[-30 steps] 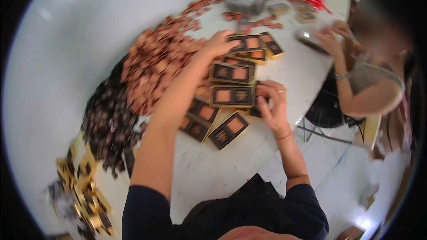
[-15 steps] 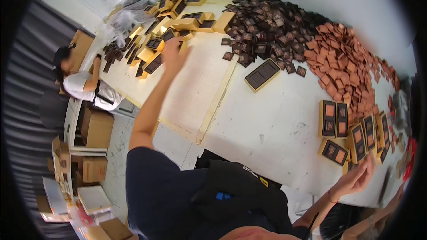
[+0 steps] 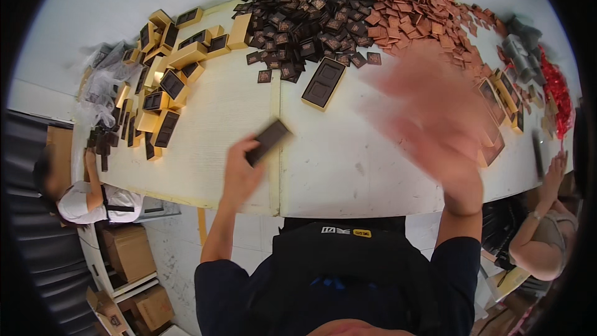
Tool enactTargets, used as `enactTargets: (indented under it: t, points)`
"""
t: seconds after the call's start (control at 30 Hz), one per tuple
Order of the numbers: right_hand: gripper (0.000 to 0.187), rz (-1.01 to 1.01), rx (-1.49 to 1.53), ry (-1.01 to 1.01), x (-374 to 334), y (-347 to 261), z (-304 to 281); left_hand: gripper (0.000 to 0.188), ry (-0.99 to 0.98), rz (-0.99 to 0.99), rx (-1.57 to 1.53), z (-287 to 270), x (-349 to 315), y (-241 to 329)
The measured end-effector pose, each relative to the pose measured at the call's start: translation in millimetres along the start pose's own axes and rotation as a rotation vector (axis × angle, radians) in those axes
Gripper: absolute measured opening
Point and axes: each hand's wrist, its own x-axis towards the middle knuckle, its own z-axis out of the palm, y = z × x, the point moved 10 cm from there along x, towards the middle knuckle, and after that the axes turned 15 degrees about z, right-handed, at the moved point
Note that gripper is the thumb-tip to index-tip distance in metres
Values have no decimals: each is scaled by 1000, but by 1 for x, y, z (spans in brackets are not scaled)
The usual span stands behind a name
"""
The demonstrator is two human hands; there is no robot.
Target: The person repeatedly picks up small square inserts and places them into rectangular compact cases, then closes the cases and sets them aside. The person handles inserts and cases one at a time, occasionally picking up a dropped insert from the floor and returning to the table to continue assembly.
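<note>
My left hand [image 3: 241, 177] is closed on the end of a gold box with a dark two-compartment insert [image 3: 269, 142], held tilted above the table's seam. My right hand [image 3: 435, 118] is raised over the right half of the table, heavily smeared by motion; whether it holds anything is hidden by the blur. Another gold box with a dark insert [image 3: 324, 84] lies between the hands, farther off. Behind it spreads a heap of small flat dark-brown squares [image 3: 311, 18]. Copper-coloured squares [image 3: 413, 15] are piled to its right. Several gold boxes [image 3: 492, 102] stand partly behind my right hand.
Many gold boxes [image 3: 165, 90] are stacked loosely at the left, beside crumpled clear plastic [image 3: 106, 84]. Red shiny material [image 3: 558, 96] and grey wrapping [image 3: 521, 56] lie far right. One person [image 3: 96, 202] is at the left end, another [image 3: 544, 236] at the right.
My left hand has come back from the left stack toward the middle with a gold box in it. My right hand has moved up and left from the filled boxes. The view has turned right.
</note>
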Motion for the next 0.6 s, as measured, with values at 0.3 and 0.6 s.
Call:
enactTargets:
  t: [0.3,0.6]
  points:
    - [38,437,-827,-426,-41,200,88,65,-464,387,-310,119,11,108]
    - [28,570,-656,36,25,302,44,53,-9,464,97,111,116,100]
